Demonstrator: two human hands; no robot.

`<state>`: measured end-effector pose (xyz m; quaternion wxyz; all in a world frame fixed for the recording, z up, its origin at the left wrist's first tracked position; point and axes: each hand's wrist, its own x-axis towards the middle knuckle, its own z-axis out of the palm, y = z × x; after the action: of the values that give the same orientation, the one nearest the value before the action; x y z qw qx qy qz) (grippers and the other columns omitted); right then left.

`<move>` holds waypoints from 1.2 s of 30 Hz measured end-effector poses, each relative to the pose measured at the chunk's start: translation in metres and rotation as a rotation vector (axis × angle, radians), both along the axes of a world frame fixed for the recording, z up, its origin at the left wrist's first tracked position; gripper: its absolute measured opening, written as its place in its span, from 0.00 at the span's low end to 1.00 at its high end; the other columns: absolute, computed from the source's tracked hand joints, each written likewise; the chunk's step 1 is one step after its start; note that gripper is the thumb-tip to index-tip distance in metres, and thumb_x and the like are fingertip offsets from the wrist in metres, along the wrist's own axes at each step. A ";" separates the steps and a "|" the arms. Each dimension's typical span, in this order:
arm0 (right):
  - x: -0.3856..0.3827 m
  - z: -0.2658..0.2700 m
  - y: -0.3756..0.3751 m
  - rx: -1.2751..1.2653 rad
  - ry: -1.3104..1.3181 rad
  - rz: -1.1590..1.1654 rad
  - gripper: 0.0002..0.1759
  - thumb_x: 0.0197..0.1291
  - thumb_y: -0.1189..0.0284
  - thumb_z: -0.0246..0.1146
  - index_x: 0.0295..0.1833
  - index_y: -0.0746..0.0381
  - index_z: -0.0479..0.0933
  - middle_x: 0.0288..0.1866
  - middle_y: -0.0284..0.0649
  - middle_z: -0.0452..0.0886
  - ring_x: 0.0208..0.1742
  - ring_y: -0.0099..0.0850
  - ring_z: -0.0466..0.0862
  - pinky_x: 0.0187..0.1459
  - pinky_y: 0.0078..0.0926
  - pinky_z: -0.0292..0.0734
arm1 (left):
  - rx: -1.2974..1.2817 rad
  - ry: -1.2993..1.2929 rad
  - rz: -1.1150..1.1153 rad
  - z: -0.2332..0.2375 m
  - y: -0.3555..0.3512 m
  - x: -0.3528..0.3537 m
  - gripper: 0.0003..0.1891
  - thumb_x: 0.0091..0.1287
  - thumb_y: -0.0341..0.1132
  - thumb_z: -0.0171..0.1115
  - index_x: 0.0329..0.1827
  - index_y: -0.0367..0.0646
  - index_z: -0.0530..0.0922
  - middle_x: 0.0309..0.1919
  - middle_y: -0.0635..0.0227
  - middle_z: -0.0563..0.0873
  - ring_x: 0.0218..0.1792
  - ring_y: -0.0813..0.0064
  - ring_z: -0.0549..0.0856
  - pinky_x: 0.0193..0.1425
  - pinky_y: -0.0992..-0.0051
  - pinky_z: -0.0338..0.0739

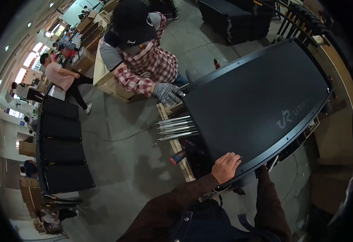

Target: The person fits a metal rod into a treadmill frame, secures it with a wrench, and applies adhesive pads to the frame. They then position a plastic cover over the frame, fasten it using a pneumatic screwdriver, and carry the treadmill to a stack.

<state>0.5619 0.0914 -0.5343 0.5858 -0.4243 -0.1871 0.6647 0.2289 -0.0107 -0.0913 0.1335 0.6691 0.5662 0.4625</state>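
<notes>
At the near edge of the black UR-branded panel (257, 97), before the wearer: step looked like aligning or fastening; next move likely called for steadiness. Left hand (226, 167) bent over the rim, fingers curled, pinch uncertain. Right sleeve (268, 201) ran beneath; right hand hidden, grip couldn't be told.

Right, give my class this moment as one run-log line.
left hand: on panel, by edge | right hand: hidden by panel | co-worker's gloved hand: at panel corner | rods: across wooden beam
</notes>
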 end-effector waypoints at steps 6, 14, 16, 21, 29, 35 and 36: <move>-0.026 0.327 -0.038 -0.079 -0.754 -0.337 0.17 0.74 0.68 0.59 0.62 0.63 0.76 0.51 0.36 0.82 0.48 0.25 0.80 0.49 0.24 0.76 | 0.069 -0.141 -0.008 -0.011 0.002 -0.005 0.10 0.65 0.26 0.66 0.46 0.39 0.75 0.35 0.61 0.81 0.36 0.59 0.83 0.40 0.65 0.80; -0.229 0.496 0.035 0.285 -1.192 0.306 0.09 0.70 0.74 0.62 0.52 0.66 0.79 0.43 0.31 0.79 0.42 0.20 0.77 0.44 0.21 0.74 | -0.013 -0.272 -0.328 -0.030 -0.004 -0.020 0.11 0.67 0.30 0.63 0.49 0.38 0.76 0.41 0.61 0.82 0.43 0.62 0.84 0.47 0.65 0.78; -0.310 0.511 0.054 0.439 -1.258 0.655 0.10 0.65 0.76 0.66 0.50 0.65 0.79 0.40 0.36 0.79 0.41 0.28 0.80 0.44 0.27 0.76 | -0.022 -0.315 -0.413 -0.040 -0.003 -0.019 0.13 0.65 0.32 0.64 0.50 0.39 0.77 0.42 0.62 0.83 0.44 0.63 0.84 0.48 0.66 0.77; -0.434 0.502 0.098 0.922 -1.524 0.917 0.17 0.59 0.71 0.71 0.52 0.62 0.79 0.46 0.44 0.79 0.46 0.46 0.79 0.46 0.37 0.77 | -0.061 -0.286 -0.573 -0.054 0.009 -0.058 0.22 0.63 0.36 0.58 0.60 0.39 0.76 0.50 0.62 0.79 0.52 0.63 0.80 0.58 0.61 0.73; -0.491 0.477 0.104 0.912 -1.740 0.912 0.23 0.55 0.67 0.75 0.55 0.58 0.78 0.45 0.42 0.76 0.45 0.42 0.77 0.45 0.38 0.76 | -0.082 -0.389 -0.685 -0.057 0.040 -0.074 0.10 0.66 0.36 0.56 0.48 0.45 0.77 0.40 0.65 0.80 0.44 0.65 0.80 0.51 0.64 0.73; -0.483 0.460 0.100 0.891 -1.798 0.882 0.29 0.51 0.63 0.78 0.58 0.57 0.78 0.43 0.42 0.75 0.43 0.41 0.75 0.44 0.38 0.74 | 0.094 -0.414 -0.501 -0.066 0.029 -0.049 0.08 0.67 0.39 0.57 0.40 0.46 0.78 0.34 0.67 0.80 0.39 0.70 0.81 0.43 0.67 0.74; -0.484 0.459 0.101 0.918 -1.770 0.857 0.30 0.50 0.62 0.78 0.59 0.57 0.78 0.43 0.42 0.74 0.43 0.41 0.75 0.44 0.38 0.73 | 0.093 -0.458 -0.514 -0.064 0.030 -0.051 0.08 0.67 0.39 0.57 0.39 0.46 0.79 0.34 0.67 0.81 0.38 0.70 0.81 0.42 0.67 0.74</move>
<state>0.0782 0.1920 -0.0753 0.0649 -0.3929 -0.9067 0.1387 0.1779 0.0197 -0.1552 0.3388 0.6740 0.3128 0.5771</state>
